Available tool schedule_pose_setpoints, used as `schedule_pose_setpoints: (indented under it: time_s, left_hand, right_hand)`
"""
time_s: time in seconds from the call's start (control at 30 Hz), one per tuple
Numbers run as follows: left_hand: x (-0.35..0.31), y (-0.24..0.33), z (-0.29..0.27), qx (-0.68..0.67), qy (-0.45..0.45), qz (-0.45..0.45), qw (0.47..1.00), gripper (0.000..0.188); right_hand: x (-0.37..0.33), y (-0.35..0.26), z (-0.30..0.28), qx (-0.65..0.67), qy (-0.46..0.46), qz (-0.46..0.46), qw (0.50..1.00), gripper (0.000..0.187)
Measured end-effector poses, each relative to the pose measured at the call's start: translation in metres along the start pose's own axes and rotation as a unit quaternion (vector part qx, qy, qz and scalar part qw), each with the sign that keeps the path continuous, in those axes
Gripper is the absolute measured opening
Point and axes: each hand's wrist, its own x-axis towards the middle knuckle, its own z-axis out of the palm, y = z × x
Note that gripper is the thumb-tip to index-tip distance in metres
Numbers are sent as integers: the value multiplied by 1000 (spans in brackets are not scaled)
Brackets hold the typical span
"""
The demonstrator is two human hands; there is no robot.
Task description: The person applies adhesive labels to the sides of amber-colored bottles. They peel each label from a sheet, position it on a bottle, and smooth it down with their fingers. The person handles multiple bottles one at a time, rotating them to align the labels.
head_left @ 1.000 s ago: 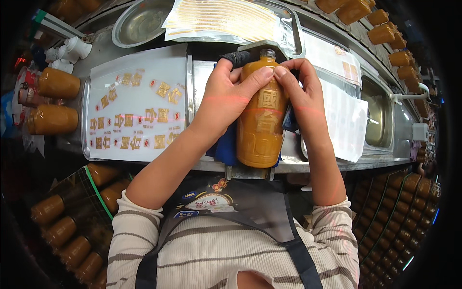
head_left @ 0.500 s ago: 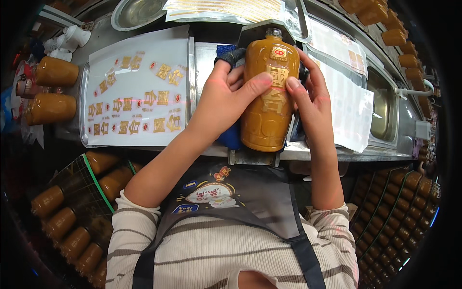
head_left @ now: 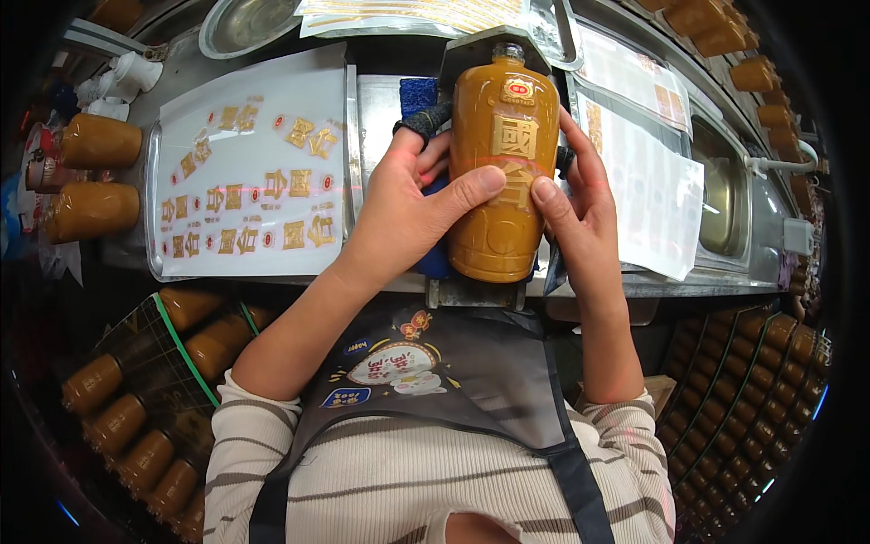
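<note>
Bottle (head_left: 505, 163), one, between two hands (head_left: 399, 201) (head_left: 586, 220)

A round metal basin (head_left: 254, 25) rests at the upper left of the metal desk (head_left: 739, 284). White cup-shaped pieces (head_left: 136, 74) are grouped to its left. At the right, a metal sink (head_left: 725, 204) is recessed; a curved, pale faucet (head_left: 775, 163) adjoins its edge, near a white box-shaped fitting (head_left: 797, 237).

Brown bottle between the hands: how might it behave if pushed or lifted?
The brown bottle looks slippery, its surface glossy. It seems stiff, showing no dent beneath the left hand. Its rounded sides suggest it could roll.
</note>
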Motion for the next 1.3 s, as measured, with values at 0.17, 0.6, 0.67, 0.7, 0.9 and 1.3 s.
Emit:
schedule_pose_setpoints:
  time_s: [0.17, 0.6, 0.67, 0.7, 0.9, 1.3]
  left_hand:
    - [0, -1, -1, -12, -4, -10, 1000, 66]
    - [-18, -6, 10, 170, 36, 54, 983, 74]
    - [-18, -6, 14, 157, 37, 52, 986, 73]
    - [-18, -5, 14, 152, 39, 50, 986, 73]
    - [-19, 4, 18, 162, 39, 24, 986, 58]
    - [-18, 9, 23, 151, 21, -7, 988, 53]
  right_hand:
    - [-2, -4, 2, 2, -1, 2, 1000, 76]
    - [12, 11, -40, 165, 135, 142, 967, 36]
    - [22, 12, -58, 259, 183, 157, 935, 31]
    - [25, 7, -59, 274, 182, 161, 931, 29]
    - [-1, -44, -6, -200, 43, -192, 960, 39]
    - [56, -70, -6, -339, -62, -297, 891, 23]
